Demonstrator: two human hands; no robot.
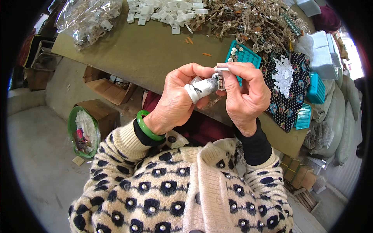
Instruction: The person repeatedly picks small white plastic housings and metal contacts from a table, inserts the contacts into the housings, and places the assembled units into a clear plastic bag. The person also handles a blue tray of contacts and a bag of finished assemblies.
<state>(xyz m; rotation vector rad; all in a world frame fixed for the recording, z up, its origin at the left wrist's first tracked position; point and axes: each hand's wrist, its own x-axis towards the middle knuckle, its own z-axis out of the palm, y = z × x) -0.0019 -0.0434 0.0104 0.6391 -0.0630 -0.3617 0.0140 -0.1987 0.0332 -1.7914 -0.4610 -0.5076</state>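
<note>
In front of my chest, my left hand (173, 93) is closed and pinches a small part with metal contacts (220, 82). A white sleeve-like cover (202, 90) with grey smudges appears to sit on its thumb. My right hand (250, 91) is closed too, its thumb and forefinger gripping a small white plastic piece (222, 69) at the upper end of that part. The two hands nearly touch, and fingers hide much of both pieces. A thin clear-brown wire (211, 103) hangs just below them.
On the green table (128, 54) lie white plastic housings (167, 13), a heap of wired parts (252, 23) and a clear bag (89, 19). Right of my hands are a teal tray (250, 58) and white pieces (283, 75) on patterned cloth (272, 105). A green basin (73, 132) stands lower left.
</note>
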